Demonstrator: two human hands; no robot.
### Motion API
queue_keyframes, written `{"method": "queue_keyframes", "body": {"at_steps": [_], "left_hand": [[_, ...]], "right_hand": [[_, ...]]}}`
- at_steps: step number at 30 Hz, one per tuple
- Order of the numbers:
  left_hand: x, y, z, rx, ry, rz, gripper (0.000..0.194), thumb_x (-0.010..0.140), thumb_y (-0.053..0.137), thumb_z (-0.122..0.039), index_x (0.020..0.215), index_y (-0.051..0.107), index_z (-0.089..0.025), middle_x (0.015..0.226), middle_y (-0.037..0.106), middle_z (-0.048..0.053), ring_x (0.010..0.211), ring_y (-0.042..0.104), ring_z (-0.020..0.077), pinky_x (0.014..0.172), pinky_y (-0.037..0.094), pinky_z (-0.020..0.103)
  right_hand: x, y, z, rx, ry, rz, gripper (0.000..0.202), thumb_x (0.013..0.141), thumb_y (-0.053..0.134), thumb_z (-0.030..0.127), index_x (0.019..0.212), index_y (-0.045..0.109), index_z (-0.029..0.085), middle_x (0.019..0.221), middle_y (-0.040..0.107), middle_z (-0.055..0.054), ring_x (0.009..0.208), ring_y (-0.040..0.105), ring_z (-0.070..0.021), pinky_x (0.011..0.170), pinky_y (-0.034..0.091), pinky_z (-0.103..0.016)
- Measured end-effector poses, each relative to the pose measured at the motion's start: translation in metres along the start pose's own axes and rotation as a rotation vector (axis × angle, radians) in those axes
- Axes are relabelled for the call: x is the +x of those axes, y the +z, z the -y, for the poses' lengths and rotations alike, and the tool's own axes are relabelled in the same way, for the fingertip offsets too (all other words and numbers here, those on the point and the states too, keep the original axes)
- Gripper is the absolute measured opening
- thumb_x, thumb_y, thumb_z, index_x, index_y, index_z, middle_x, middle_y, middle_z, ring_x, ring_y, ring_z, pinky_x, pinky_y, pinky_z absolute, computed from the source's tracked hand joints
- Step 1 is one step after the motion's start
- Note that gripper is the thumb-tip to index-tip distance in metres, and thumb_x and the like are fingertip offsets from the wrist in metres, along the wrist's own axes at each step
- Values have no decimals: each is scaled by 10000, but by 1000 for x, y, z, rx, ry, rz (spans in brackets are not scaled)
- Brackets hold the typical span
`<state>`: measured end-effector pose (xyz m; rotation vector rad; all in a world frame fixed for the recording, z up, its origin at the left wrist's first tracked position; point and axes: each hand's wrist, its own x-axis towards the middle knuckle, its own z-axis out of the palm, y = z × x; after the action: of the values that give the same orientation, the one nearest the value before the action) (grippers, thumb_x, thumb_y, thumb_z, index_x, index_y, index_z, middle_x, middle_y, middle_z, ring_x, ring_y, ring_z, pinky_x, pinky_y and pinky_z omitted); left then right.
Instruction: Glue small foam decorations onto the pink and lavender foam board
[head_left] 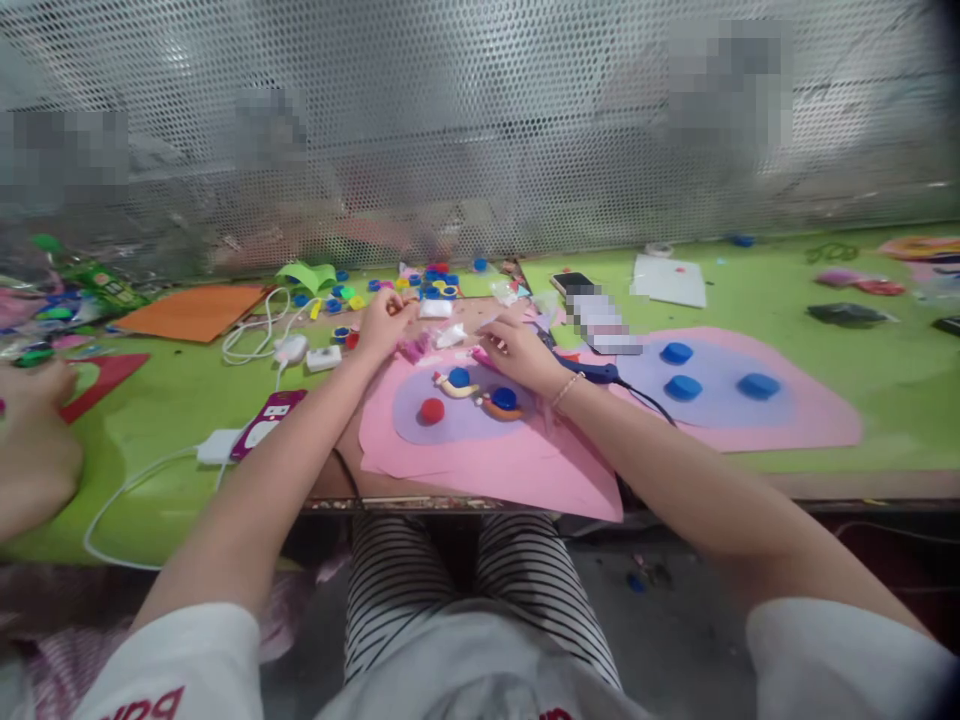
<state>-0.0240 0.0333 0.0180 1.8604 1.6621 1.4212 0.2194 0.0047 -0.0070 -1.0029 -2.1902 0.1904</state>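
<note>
My left hand (pixel 386 325) is at the table's middle, its fingers pinched together; what they hold is too small to make out. Close by are a white block (pixel 435 309) and a crumpled white piece (pixel 450 335). My right hand (pixel 519 350), with a bracelet at the wrist, has curled fingers over the far edge of a pink paper sheet (pixel 562 480); anything in them is unclear. A lilac paper oval (pixel 412 430) lies on the pink sheet. It bears a red bottle cap (pixel 432 411) and two snail-like figures with blue caps, one cream (pixel 459 384) and one orange-brown (pixel 502 404).
Right stands another pink sheet (pixel 817 420) with blue caps. Behind my right hand lie a phone (pixel 576 284) and a dark blue corded tool (pixel 592 372). Loose caps (pixel 442 280) cluster behind. Left are a purple power bank (pixel 268 425), white cables and another person's hand (pixel 37 440).
</note>
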Motion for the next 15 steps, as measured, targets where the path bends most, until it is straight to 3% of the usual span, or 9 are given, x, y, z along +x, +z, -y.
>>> {"method": "queue_keyframes", "body": {"at_steps": [3, 5, 8, 15], "left_hand": [[-31, 3, -20, -195, 91, 188, 260, 732, 638, -257, 775, 386, -209, 751, 557, -21, 668, 561, 111, 659, 461, 254], [-45, 5, -27, -356, 39, 319, 325, 735, 653, -270, 940, 406, -221, 830, 605, -4, 660, 592, 113, 638, 483, 262], [-53, 8, -29, -430, 1, 392, 431, 733, 673, -314, 1089, 452, -215, 942, 633, 34, 667, 616, 114, 651, 511, 278], [-54, 5, -27, -392, 11, 499, 326, 764, 648, -315, 1056, 603, -179, 1002, 643, 62, 740, 652, 137, 724, 540, 313]], "right_hand": [[-2, 1, 4, 170, -96, -53, 306, 868, 450, 187, 1151, 566, 176, 1062, 553, -111, 823, 590, -160, 734, 512, -304], [-3, 2, 7, 214, -147, -35, 365, 864, 447, 176, 1221, 519, 206, 1112, 524, -114, 878, 588, -167, 766, 525, -325], [-5, 3, 11, 242, -187, 1, 391, 862, 434, 154, 1243, 494, 212, 1094, 514, -110, 916, 586, -175, 825, 523, -360], [-8, 1, 23, 288, -134, -33, 290, 870, 429, 152, 1142, 522, 181, 1077, 519, -113, 890, 583, -164, 792, 522, -336]]}}
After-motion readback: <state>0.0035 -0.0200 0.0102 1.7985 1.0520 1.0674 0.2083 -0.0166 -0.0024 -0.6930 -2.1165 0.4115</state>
